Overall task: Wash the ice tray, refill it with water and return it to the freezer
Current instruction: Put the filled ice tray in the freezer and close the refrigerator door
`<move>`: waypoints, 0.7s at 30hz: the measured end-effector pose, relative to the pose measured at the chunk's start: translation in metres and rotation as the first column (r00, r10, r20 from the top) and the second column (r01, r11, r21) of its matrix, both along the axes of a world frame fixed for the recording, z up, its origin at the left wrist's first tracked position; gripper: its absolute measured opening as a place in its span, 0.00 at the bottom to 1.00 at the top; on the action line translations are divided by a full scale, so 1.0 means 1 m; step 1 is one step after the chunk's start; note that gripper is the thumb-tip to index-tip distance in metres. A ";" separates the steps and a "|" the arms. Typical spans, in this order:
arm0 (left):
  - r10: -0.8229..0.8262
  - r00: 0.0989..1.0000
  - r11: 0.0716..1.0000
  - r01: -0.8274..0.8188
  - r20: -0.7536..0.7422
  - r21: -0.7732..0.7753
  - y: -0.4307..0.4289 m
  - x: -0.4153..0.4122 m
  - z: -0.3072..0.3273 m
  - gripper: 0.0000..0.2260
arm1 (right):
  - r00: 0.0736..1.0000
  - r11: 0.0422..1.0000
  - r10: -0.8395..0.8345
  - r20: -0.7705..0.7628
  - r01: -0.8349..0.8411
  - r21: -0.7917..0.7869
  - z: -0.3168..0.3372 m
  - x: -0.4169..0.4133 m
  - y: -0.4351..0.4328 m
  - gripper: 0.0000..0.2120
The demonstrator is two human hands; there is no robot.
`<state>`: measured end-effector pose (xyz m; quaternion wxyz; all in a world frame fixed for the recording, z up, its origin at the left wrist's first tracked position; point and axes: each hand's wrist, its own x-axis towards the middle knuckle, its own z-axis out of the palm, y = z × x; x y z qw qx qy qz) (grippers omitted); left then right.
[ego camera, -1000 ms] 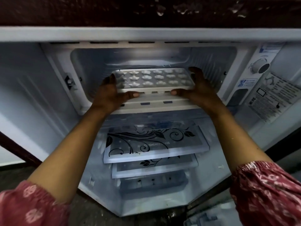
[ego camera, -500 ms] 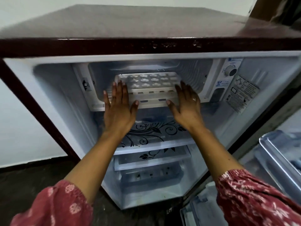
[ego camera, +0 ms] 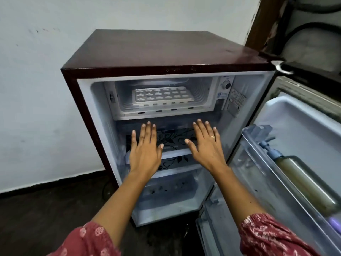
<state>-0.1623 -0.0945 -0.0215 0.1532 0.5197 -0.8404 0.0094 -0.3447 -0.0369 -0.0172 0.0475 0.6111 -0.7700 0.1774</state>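
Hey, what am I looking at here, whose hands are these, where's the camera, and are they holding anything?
There is no machine: a camera worn on a person's head looks down at their own bare hands. The left hand and right hand are open, fingers straight, holding nothing, in front of an open fridge. The ice tray sits in the freezer compartment at the top. A patterned glass shelf lies below, and the open door on the right holds a bottle.

pale wall (ego camera: 46, 89), dark floor (ego camera: 46, 218)
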 end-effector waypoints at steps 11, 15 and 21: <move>-0.101 0.994 0.993 0.104 -0.048 0.056 0.100 0.012 -0.006 0.29 | 0.992 0.990 -0.126 0.018 0.124 0.073 0.015 0.038 0.125 0.29; -0.158 0.984 0.985 0.163 -0.088 0.059 0.127 0.010 -0.005 0.29 | 0.984 0.982 -0.178 0.005 0.177 0.064 0.020 0.047 0.165 0.28; -0.227 0.969 0.972 0.232 -0.103 0.041 0.163 -0.003 -0.001 0.29 | 0.970 0.971 -0.239 -0.036 0.239 -0.011 0.038 0.052 0.218 0.28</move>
